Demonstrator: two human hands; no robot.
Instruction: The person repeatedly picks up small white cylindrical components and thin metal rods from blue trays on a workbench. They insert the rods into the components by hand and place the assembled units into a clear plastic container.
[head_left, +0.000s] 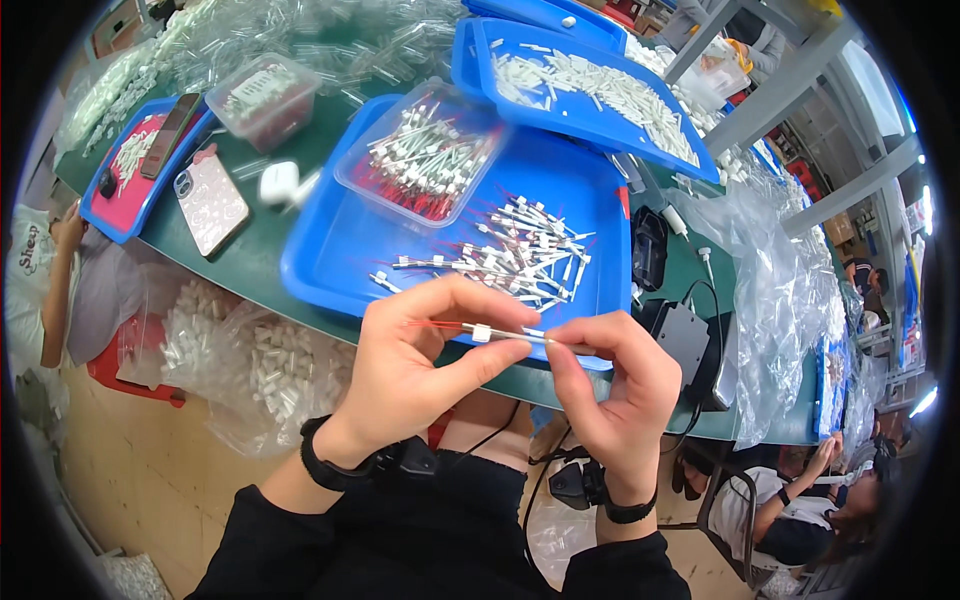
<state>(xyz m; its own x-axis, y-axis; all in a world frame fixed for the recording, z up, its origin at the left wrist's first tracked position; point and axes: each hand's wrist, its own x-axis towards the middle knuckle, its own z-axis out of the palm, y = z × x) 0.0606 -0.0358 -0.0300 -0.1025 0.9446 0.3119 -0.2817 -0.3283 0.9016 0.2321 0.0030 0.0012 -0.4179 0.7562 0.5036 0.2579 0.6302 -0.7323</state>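
Both hands meet over the near edge of a blue tray [312,255], holding a thin pale rod-like part with a white tag and red wires [482,333] level between them. My left hand [405,350] pinches its middle between thumb and fingers, the red wires trailing toward the palm. My right hand [622,385] pinches the right end between thumb and forefinger, which partly hides the tip. Just beyond my fingers, similar wired parts [525,250] lie loosely heaped in the tray. A clear plastic box [352,172] full of more such parts rests in the tray's far left.
A second blue tray [690,158] of white tubes overlaps the far rim. Left stand a phone [212,205], a white earbud case [279,184] and a small plastic box [268,128]. A dark device [680,335] with cables sits right. Other people are at both sides.
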